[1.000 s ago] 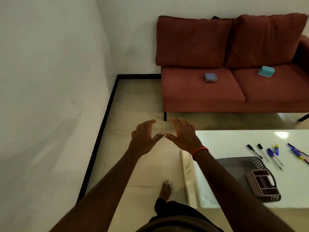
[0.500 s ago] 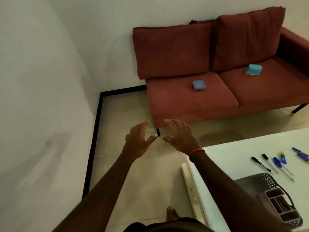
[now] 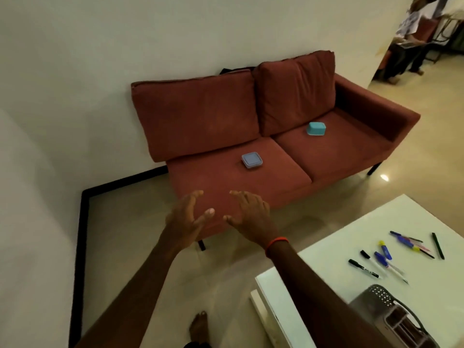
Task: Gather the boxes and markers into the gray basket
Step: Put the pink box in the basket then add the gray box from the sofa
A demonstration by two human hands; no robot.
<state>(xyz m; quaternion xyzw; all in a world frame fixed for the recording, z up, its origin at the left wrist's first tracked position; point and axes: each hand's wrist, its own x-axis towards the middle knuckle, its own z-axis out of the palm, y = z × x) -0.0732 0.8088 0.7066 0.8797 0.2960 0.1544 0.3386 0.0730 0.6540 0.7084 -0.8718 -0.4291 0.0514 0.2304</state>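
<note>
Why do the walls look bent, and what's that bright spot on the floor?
Head view: the wide-angle lens bows the white wall and tilts the red fabric sofa; the spot is lamp glare on the glossy beige floor tiles; lighting is dim and warm, and the figures in the doorway at top right are blurred.

A rust-red two-seat sofa [image 3: 263,136] stands against the plain pale wall [image 3: 125,41] on thin dark legs. The floor [image 3: 130,237] is glossy beige tile edged with a black skirting strip [image 3: 82,222]. A white table [image 3: 376,237] sits nearby; an opening [image 3: 431,46] at right shows another room.
</note>
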